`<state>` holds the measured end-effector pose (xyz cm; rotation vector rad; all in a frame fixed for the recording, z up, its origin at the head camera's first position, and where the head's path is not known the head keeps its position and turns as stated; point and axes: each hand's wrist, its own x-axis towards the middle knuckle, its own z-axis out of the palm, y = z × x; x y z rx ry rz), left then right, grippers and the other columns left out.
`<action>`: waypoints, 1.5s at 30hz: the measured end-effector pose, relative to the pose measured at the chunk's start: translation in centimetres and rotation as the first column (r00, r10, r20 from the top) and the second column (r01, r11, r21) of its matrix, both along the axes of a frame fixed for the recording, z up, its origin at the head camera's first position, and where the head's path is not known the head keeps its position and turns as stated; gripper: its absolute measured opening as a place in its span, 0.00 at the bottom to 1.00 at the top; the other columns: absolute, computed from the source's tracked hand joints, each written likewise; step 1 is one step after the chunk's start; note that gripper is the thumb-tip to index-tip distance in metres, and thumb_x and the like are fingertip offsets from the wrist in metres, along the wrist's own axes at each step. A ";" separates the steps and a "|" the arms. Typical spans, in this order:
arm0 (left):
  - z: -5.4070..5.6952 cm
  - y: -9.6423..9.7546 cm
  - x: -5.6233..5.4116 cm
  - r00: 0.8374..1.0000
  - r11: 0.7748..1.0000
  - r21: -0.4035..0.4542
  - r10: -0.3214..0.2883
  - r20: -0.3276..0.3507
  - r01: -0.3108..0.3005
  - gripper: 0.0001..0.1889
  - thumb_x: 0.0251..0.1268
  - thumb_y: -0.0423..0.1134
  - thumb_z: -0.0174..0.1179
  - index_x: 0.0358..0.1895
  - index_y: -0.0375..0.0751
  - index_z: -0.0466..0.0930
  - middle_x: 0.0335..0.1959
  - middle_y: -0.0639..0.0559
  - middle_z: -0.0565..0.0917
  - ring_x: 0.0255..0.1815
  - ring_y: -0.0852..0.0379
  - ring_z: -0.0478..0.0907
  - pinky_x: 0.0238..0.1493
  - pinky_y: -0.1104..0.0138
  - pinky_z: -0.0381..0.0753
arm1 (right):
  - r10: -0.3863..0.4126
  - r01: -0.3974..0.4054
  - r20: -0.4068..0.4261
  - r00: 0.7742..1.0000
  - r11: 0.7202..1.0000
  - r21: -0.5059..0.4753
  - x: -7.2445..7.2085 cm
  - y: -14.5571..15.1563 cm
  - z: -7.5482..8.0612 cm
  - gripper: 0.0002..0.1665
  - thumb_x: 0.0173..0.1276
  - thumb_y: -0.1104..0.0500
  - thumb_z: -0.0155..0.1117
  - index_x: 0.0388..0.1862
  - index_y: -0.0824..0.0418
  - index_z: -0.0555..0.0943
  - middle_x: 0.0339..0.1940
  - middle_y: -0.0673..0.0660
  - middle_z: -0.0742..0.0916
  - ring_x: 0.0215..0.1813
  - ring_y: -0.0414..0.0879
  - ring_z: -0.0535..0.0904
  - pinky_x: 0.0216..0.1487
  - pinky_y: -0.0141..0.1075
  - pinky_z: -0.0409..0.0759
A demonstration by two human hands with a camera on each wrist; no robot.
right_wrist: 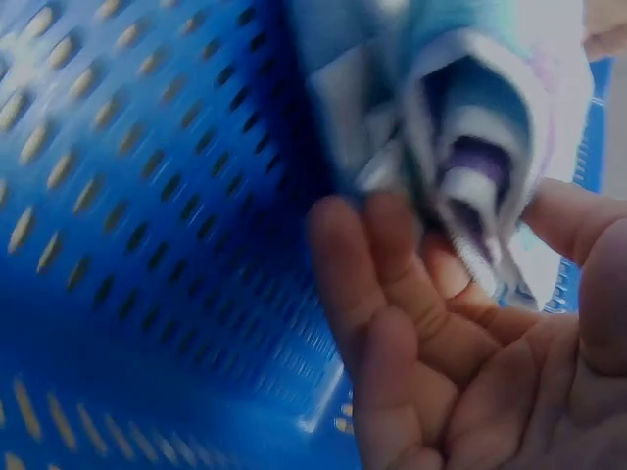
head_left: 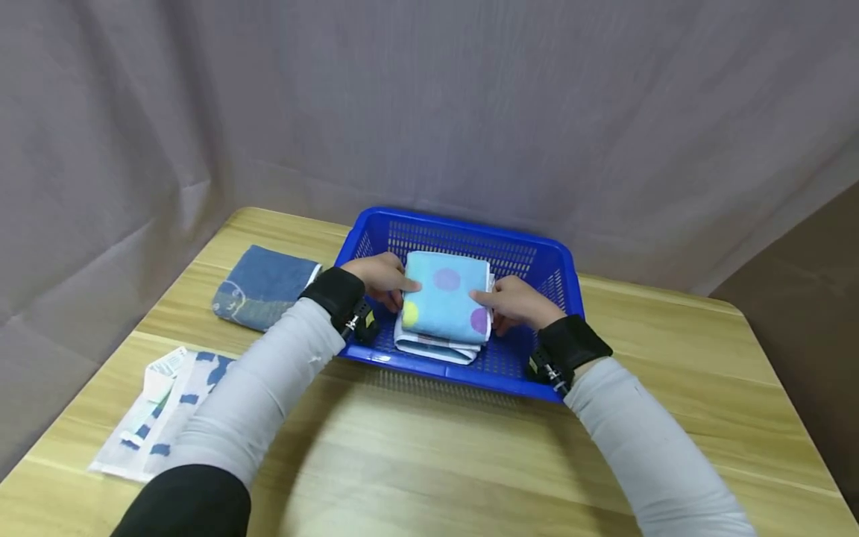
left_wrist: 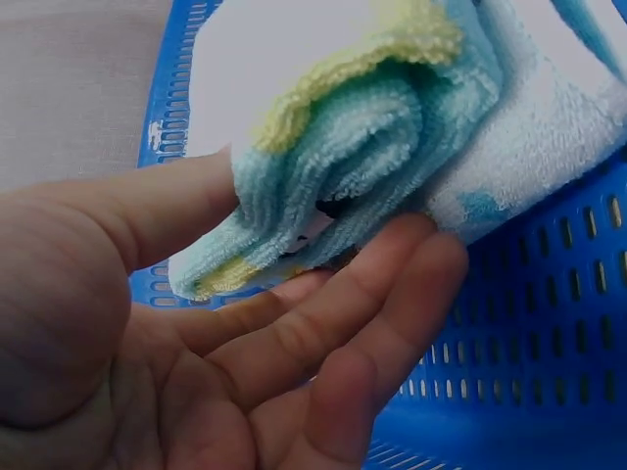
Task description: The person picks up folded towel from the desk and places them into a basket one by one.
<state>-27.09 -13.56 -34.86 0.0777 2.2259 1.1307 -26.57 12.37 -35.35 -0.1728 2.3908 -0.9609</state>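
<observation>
Left hand [head_left: 381,276] and right hand [head_left: 522,302], half-curled, pinch one dotted towel [head_left: 443,302] in one basket [head_left: 443,374]; one darker towel [head_left: 268,282] lies outside.

I can't read a single word, brand or number from here. The only thing that looks printed is the white label [head_left: 169,362] at the upper end of the white cloth with blue patches [head_left: 161,425], over on the left of the table [head_left: 376,462]. It carries fine, faint greenish lines, too small to make out as letters. Whether they give a name, a size or washing directions, I can't tell.
</observation>
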 end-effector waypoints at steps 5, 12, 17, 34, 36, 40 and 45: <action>-0.2 -0.2 -0.3 0.998 1.000 -0.004 0.020 -0.056 -0.021 0.22 0.74 0.46 0.57 0.56 0.30 0.75 0.26 0.48 0.83 0.30 0.54 0.85 0.28 0.71 0.75 | -0.034 0.034 -0.001 0.999 0.998 -0.055 -0.4 0.3 0.0 0.21 0.76 0.50 0.57 0.41 0.69 0.73 0.22 0.55 0.80 0.24 0.46 0.82 0.38 0.43 0.85; -0.3 -1.3 -0.8 0.982 0.994 0.025 0.110 -0.151 -0.108 0.27 0.75 0.49 0.53 0.66 0.32 0.68 0.52 0.40 0.78 0.46 0.49 0.80 0.45 0.63 0.78 | -0.091 0.089 -0.058 0.994 0.995 -0.045 -1.0 0.0 -0.3 0.28 0.75 0.48 0.58 0.56 0.73 0.71 0.39 0.63 0.82 0.32 0.48 0.83 0.45 0.45 0.85; 1.9 -2.7 -0.7 0.955 0.989 0.071 0.146 -0.259 -0.132 0.29 0.75 0.49 0.53 0.69 0.33 0.64 0.62 0.37 0.76 0.54 0.44 0.79 0.48 0.60 0.79 | -0.101 0.098 -0.123 0.987 0.995 -0.031 -1.4 0.1 0.8 0.26 0.76 0.50 0.56 0.57 0.72 0.72 0.41 0.67 0.85 0.30 0.47 0.84 0.38 0.39 0.84; 8.2 -13.3 5.7 0.837 0.980 -0.008 0.165 -0.522 -0.199 0.28 0.77 0.51 0.49 0.70 0.36 0.64 0.60 0.34 0.79 0.58 0.42 0.77 0.54 0.52 0.75 | 0.044 -0.055 -0.326 0.944 0.998 -0.024 2.2 3.9 6.4 0.23 0.78 0.51 0.55 0.59 0.69 0.75 0.43 0.65 0.87 0.36 0.43 0.85 0.38 0.37 0.80; 7.7 -14.0 6.8 0.832 0.983 -0.019 0.146 -0.535 -0.184 0.27 0.78 0.50 0.49 0.69 0.34 0.65 0.59 0.33 0.80 0.57 0.41 0.78 0.55 0.51 0.76 | 0.045 -0.058 -0.336 0.941 0.998 -0.028 3.0 4.6 6.2 0.23 0.78 0.51 0.55 0.58 0.69 0.75 0.42 0.63 0.88 0.37 0.45 0.85 0.37 0.37 0.80; 6.1 -15.1 9.1 0.821 0.985 -0.020 0.133 -0.555 -0.173 0.24 0.78 0.47 0.50 0.66 0.33 0.70 0.57 0.33 0.81 0.55 0.43 0.80 0.53 0.57 0.78 | 0.043 -0.058 -0.389 0.920 0.998 -0.027 4.8 5.7 5.1 0.21 0.77 0.54 0.56 0.56 0.70 0.77 0.40 0.63 0.88 0.38 0.48 0.84 0.36 0.35 0.80; 3.3 -15.6 12.2 0.792 0.973 0.011 0.194 -0.579 -0.230 0.20 0.77 0.44 0.53 0.61 0.33 0.75 0.53 0.36 0.83 0.46 0.59 0.83 0.44 0.70 0.78 | 0.032 -0.020 -0.550 0.834 0.999 0.027 7.1 6.0 3.4 0.15 0.76 0.55 0.59 0.51 0.66 0.80 0.39 0.59 0.87 0.41 0.48 0.81 0.37 0.34 0.77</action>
